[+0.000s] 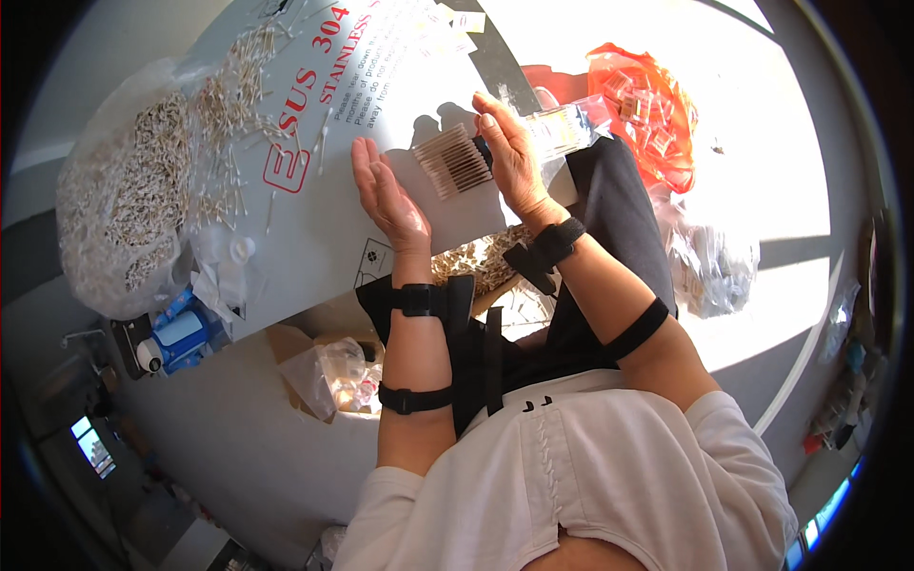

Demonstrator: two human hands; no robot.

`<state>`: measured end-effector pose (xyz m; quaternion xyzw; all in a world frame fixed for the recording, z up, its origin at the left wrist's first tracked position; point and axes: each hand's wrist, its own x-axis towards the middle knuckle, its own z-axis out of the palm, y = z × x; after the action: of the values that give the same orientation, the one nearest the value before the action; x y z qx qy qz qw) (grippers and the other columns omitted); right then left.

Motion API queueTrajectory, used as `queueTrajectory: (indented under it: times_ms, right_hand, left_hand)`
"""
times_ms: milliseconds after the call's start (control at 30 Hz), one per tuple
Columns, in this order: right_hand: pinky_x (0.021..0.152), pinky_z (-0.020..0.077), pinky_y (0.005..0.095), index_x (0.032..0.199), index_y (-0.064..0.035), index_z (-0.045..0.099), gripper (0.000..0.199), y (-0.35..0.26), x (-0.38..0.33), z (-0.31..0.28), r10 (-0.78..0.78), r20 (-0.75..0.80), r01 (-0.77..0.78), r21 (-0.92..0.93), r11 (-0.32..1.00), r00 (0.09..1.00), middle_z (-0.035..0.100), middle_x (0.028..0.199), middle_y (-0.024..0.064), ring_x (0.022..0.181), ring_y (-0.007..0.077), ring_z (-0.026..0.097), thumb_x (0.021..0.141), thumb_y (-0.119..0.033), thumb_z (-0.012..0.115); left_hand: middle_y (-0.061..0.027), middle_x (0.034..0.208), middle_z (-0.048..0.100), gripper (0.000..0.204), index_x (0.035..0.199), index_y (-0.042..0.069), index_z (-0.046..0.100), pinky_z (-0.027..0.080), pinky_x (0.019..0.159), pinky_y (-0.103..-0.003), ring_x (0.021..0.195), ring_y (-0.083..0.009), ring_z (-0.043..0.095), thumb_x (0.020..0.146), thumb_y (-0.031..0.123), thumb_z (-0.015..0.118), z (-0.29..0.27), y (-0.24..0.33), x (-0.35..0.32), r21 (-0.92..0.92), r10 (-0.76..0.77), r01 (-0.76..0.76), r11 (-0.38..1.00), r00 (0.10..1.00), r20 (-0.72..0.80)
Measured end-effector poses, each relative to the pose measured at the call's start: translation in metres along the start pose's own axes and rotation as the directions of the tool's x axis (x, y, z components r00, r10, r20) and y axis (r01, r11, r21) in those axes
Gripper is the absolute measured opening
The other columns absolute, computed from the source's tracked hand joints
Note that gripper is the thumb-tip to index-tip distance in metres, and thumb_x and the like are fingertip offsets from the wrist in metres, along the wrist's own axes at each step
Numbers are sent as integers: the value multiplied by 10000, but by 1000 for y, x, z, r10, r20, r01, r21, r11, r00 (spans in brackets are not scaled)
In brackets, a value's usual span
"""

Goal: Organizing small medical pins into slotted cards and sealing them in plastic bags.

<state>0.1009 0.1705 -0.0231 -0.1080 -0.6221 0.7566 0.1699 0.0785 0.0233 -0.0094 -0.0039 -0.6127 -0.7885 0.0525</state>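
Note:
A neat row of thin wooden sticks [452,162], like the loose cotton swabs around, lies on the grey sheet-covered table [333,228] between my hands. I cannot tell whether a clear case surrounds it. My left hand [391,198] is held to the left of the row, palm turned inward, fingers stretched out and apart from the sticks. Close to the row's right end is my right hand [514,160], its fingers extended along that side. Something small and dark shows between it and the sticks. Clear plastic packs [562,128] lie just beyond my right hand.
At the left, a clear bag [81,205] bulges with cotton swabs, and loose swabs [233,95] spill beside it. An orange-red bag [687,124] holds small clear boxes at the right. More swabs [481,257] sit below the table edge. A blue package [181,338] stands at the left corner.

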Motion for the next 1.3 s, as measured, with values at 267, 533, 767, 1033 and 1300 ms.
queueTrajectory:
  times_ms: [267,533,767,1033,1300]
  right_hand:
    - [900,488,269,1137,39,580,202,-18,-20,-28,94,47,-83,-204,975,994,645,1034,74,984,134,616,954,-45,559]
    - [709,513,406,987,-80,640,139,-14,-35,-22,-133,185,216,-559,801,974,606,871,121,798,334,618,850,-85,614]
    - [700,507,410,981,-76,651,132,-16,-36,-23,-162,248,283,-605,744,955,609,865,117,803,336,620,860,-116,616]
    - [698,511,392,966,-71,649,116,-13,-36,-25,-156,212,254,-589,768,965,609,860,107,800,322,624,854,-81,626]
    - [706,512,381,956,-62,644,103,-10,-34,-26,-149,184,228,-553,801,972,615,861,107,814,316,629,855,-79,630]
  left_hand:
    - [-180,1491,332,604,1431,29,327,295,1120,-434,1368,-348,342,886,87,579,-30,2,-43,720,168,-332,609,942,292]
    - [-61,872,583,66,797,74,643,443,808,-388,892,-282,534,757,32,674,-8,14,11,791,275,-446,419,892,358]
    - [-66,855,581,51,752,80,660,428,779,-404,893,-267,534,712,50,649,18,17,42,765,30,-622,163,779,627]
    - [-85,857,592,77,764,55,666,431,793,-409,906,-279,539,732,57,597,20,12,47,739,-30,-668,91,740,672]
    - [-100,870,581,57,770,37,571,456,804,-411,880,-306,543,736,39,616,16,6,51,732,-29,-664,153,738,674]
